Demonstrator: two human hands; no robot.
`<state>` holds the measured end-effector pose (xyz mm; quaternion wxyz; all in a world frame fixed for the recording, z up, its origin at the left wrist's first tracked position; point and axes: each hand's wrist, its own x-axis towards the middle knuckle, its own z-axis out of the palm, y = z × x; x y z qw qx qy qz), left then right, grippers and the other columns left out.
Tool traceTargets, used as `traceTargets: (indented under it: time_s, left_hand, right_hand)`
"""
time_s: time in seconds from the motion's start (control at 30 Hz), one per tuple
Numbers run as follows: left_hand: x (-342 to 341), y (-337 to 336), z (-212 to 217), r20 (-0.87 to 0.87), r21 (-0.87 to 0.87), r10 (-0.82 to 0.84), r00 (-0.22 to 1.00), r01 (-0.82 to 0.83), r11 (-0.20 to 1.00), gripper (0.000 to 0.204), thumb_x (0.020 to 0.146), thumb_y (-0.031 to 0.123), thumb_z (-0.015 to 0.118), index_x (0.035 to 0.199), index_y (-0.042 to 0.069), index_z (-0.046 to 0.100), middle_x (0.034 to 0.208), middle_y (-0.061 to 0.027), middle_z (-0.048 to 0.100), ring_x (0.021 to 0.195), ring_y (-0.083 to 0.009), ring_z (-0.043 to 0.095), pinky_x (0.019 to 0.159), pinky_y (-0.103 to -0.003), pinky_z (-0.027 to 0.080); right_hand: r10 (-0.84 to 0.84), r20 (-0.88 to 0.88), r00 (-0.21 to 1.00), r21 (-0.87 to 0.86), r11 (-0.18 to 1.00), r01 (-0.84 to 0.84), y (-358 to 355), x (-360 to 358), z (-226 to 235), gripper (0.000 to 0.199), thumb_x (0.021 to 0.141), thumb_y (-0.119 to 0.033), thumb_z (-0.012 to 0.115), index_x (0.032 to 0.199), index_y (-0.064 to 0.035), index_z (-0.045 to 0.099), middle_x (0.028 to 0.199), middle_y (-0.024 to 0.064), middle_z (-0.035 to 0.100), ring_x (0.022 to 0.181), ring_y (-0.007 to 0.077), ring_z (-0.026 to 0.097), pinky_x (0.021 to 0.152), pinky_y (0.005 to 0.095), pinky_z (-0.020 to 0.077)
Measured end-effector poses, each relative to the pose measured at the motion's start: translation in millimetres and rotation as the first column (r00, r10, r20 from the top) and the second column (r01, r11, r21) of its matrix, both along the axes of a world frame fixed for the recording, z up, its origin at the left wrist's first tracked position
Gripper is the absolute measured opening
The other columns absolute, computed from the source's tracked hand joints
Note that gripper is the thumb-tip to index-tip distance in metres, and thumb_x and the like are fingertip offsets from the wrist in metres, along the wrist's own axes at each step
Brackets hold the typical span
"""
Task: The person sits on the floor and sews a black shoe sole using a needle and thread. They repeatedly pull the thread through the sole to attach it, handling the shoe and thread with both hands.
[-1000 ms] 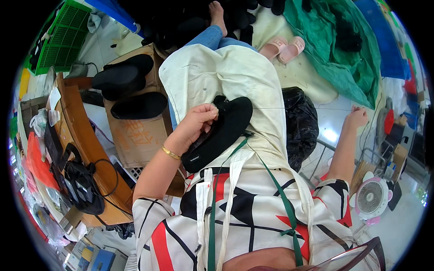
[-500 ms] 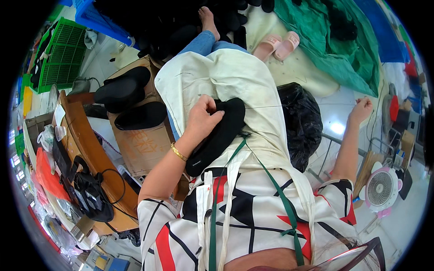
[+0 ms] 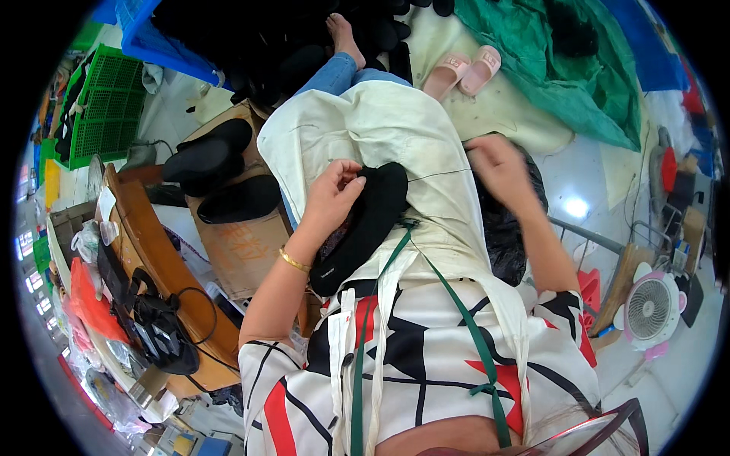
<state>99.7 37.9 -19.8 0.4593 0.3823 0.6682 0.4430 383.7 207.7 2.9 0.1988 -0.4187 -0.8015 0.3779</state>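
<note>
A black shoe (image 3: 382, 204) lies slantwise on the cream apron (image 3: 433, 137) over my lap. The fingers of my left hand (image 3: 332, 199) are closed on its upper edge, thumb and forefinger pinched together. From the shoe's toe end a dark thread (image 3: 441, 175) runs rightward to my right hand (image 3: 502, 171). That hand is curled and slightly blurred over the black plastic bag (image 3: 508, 251), closed at the thread's end. Whether a needle is in its fingers cannot be made out.
Several black shoes (image 3: 239, 199) rest on a cardboard box (image 3: 236, 254) to the left, beside a wooden table (image 3: 156, 262). Ahead are a dark heap of shoes (image 3: 258, 45), pink slippers (image 3: 479, 70) and a green sheet (image 3: 532, 68). A small fan (image 3: 652, 308) stands at right.
My right hand has come in from far out on the right toward the shoe, and the thread between them is shorter and slightly slack. My left hand still holds the shoe.
</note>
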Motion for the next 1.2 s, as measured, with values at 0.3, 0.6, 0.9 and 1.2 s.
traceTargets:
  time_s: [0.3, 0.6, 0.9, 1.2]
  left_hand:
    - [8.5, -0.9, 44.3, -0.015, -0.257, -0.154, 0.988, 0.145, 0.955, 0.028, 0.089, 0.024, 0.068, 0.076, -0.001, 0.069, 0.070, -0.0073, 0.066, 0.064, -0.0103, 0.058, 0.058, -0.029, 0.045]
    - [10.5, -1.6, 32.5, 0.623, -0.325, 0.182, 0.761, 0.040, 0.945, 0.010, 0.093, 0.015, 0.058, 0.091, 0.006, 0.059, 0.081, -0.0076, 0.068, 0.054, -0.0122, 0.058, 0.044, -0.023, 0.044]
    - [3.0, -9.2, 49.0, 0.379, -0.358, 0.089, 0.921, 0.057, 0.932, 0.012, 0.093, 0.018, 0.061, 0.085, 0.008, 0.060, 0.059, 0.0051, 0.048, 0.046, -0.0045, 0.040, 0.040, -0.021, 0.028]
    - [-5.5, -12.5, 30.8, 0.442, -0.214, 0.076, 0.894, 0.023, 0.977, 0.011, 0.094, 0.016, 0.062, 0.089, 0.006, 0.061, 0.064, 0.0096, 0.046, 0.052, 0.0000, 0.037, 0.047, -0.018, 0.028]
  right_hand:
    - [0.454, -0.079, 0.887, 0.387, 0.834, -0.393, -64.5, -64.1, 1.0, 0.016, 0.079, -0.021, 0.066, 0.077, -0.0074, 0.057, 0.073, 0.0106, 0.054, 0.072, 0.0307, 0.057, 0.063, 0.0417, 0.0483]
    - [0.326, -0.242, 0.914, 0.112, 0.945, -0.308, -86.1, -85.6, 19.6, 0.016, 0.088, -0.019, 0.063, 0.095, -0.0049, 0.062, 0.084, 0.0146, 0.063, 0.077, 0.0334, 0.063, 0.065, 0.0411, 0.0504]
    - [0.356, -0.038, 0.934, 0.174, 0.922, -0.345, -63.3, -112.5, 12.8, 0.008, 0.085, -0.018, 0.065, 0.084, -0.0103, 0.063, 0.081, 0.0108, 0.059, 0.075, 0.0316, 0.062, 0.062, 0.0409, 0.0496]
    - [0.453, 0.147, 0.879, 0.230, 0.849, -0.476, -55.2, -123.1, 6.2, 0.004, 0.079, -0.014, 0.066, 0.081, -0.0117, 0.064, 0.078, 0.0066, 0.056, 0.079, 0.0275, 0.060, 0.061, 0.0392, 0.0486]
